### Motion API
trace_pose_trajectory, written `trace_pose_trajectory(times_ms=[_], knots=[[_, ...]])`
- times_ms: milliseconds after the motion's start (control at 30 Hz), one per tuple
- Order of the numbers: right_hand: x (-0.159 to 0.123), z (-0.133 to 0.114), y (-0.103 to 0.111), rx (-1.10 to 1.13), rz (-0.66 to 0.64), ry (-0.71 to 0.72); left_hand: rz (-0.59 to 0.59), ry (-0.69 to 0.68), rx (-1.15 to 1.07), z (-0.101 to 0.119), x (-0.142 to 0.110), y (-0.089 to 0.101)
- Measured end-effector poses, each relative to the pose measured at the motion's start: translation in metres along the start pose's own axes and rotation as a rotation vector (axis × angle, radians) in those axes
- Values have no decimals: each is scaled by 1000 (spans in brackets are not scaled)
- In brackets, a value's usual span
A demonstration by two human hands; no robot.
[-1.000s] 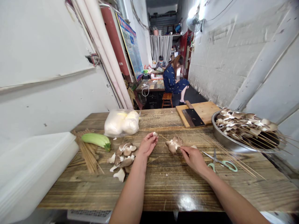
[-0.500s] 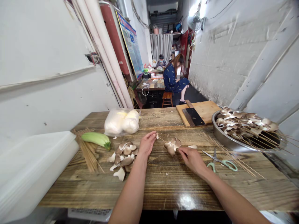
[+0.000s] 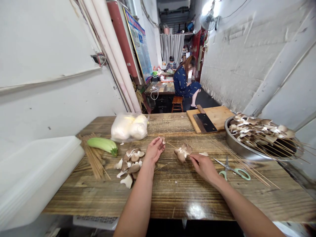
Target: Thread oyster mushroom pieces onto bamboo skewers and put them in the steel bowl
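Between the thumb and fingers of my left hand is a small oyster mushroom piece. My right hand pinches a thin wooden skewer whose far end points left, close to that piece. Several brown-and-white mushroom pieces are threaded on the skewer just ahead of my right fingers. Left of my left forearm lies a pile of loose oyster mushrooms. Scissors with pale green handles lie beside my right wrist, and one mushroom scrap rests behind my right hand.
A metal basin at the right holds loaded mushroom skewers. Bare skewers lie before it. A cleaver rests on the cutting board. At left are a green gourd, more skewers, a plastic bag and white tub. Two people sit beyond.
My left hand has shifted slightly left and turned, and more of the mushroom piece shows in its fingers. My right hand and the skewer have barely moved.
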State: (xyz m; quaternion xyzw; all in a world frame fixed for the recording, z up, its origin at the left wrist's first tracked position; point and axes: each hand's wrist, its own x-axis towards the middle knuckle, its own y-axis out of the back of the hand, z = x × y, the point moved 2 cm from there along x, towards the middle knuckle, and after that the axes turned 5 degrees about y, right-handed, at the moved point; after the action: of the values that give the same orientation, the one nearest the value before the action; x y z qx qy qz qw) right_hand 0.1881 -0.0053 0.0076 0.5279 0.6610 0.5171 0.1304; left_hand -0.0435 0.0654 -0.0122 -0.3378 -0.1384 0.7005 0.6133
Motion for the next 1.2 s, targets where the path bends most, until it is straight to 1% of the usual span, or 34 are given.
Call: trace_pose_trajectory(times_ms=[133,367,533,667,767,867,1000,1200], knots=[[0,-2,1,-9,-5,-1,-2,-7,18,-1,1,-1],[0,-5,1,-5,-18,28,7,-82,34,-7,4,-4],[-1,-3,-1,10,15,33,-2,-74,68,-7,1,-7],[-2,-1,-2,12,29,19,-65,-60,127,-6,-2,-8],[-2,-1,-3,3,28,12,-41,-35,158,-6,-2,-6],[-1,-1,-2,0,31,10,-19,-11,100,-6,0,-5],[-1,-1,-2,12,41,15,-24,20,-3,-5,0,-7],[-2,0,-3,23,55,21,-22,46,-33,-4,-2,-9]])
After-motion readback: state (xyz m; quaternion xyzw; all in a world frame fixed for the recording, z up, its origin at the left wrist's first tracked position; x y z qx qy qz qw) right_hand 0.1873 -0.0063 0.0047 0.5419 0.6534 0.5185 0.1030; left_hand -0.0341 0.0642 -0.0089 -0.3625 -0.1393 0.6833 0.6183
